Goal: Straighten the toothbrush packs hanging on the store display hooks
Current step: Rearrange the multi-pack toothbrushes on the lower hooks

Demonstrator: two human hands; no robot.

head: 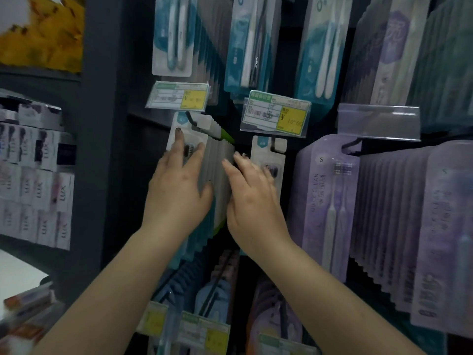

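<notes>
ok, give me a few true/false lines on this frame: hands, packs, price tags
1. The left hand lies flat on the front of the row of toothbrush packs. True.
2. The right hand holds a pack pulled off its hook. False: it rests against the row's right side; nothing is lifted off.
3. The purple Quick Clean packs hang right of both hands. True.
4. The clear tag holder above the purple packs holds a yellow price tag. False: it shows no tag.

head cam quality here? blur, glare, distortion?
Head view: dim, bluish light; wide-angle bending tilts the purple packs and edge racks; soap boxes at left smeared by blur; mild glare on the price tag sleeve; left hand and right hand fairly sharp.
</notes>
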